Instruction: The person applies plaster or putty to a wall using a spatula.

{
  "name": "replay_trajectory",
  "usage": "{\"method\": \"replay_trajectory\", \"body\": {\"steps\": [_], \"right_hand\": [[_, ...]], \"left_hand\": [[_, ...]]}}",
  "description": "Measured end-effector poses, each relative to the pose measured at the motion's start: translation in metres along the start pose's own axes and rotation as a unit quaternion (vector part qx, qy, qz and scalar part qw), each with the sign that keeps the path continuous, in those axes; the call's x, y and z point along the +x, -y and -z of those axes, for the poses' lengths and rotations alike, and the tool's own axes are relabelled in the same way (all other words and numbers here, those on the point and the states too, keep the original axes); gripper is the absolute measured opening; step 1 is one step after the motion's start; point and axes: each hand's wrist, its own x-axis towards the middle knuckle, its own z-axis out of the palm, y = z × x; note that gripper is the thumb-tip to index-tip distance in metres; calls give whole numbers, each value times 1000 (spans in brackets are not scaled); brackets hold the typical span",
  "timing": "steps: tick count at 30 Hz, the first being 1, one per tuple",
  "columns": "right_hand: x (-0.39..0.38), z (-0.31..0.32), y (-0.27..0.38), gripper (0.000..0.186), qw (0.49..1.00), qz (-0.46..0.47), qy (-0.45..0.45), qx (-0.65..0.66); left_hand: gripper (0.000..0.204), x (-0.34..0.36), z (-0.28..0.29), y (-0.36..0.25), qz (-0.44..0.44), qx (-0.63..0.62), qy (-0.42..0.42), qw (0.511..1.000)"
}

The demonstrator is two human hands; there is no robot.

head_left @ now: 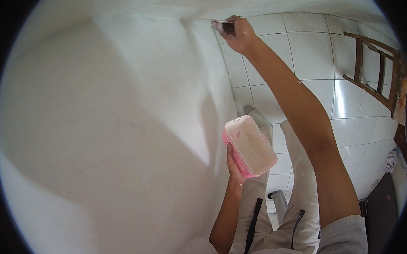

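My left hand (pixel 235 168) grips the side of a pink plastic tub (pixel 251 145), held in front of my legs. The tub is rectangular, and a whitish paste-like coating covers its inside. Stretched far forward, my right hand (pixel 241 35) is closed around a dark, flat tool (pixel 228 27) with pale smears near it. Its exact kind is hard to make out, since the fingers cover much of it. The tool is by the corner where the white wall (pixel 122 103) meets the far wall, just above the tiles. Pale specks dot my right arm.
White square tiles (pixel 308 56) with dark joints cover the floor under my legs. At the right stands a brown wooden frame with rungs (pixel 374 69), like a stool or short ladder. Beyond it are a crumpled cloth (pixel 391 160) and a dark panel (pixel 381 206).
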Motion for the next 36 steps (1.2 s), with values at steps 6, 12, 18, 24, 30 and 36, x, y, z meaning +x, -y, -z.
{"method": "replay_trajectory", "body": {"steps": [6,12,18,24,30,36], "right_hand": [[-12,-10,44,25,985,38,80,148],[-83,36,22,34,982,127,73,118],[17,6,-51,24,971,102,151,153],[77,42,-88,12,995,63,-71,-20],[21,72,-68,20,952,237,2,-192],[13,19,36,21,483,582,63,-651]], "left_hand": [[62,1,0,-6,-25,8,-19,999],[61,2,0,-6,7,-21,31,999],[58,5,5,5,-16,10,-48,999],[58,12,11,12,-31,34,-71,996],[67,13,6,3,-21,-8,-15,1000],[69,13,-8,9,-9,7,-19,1000]]}}
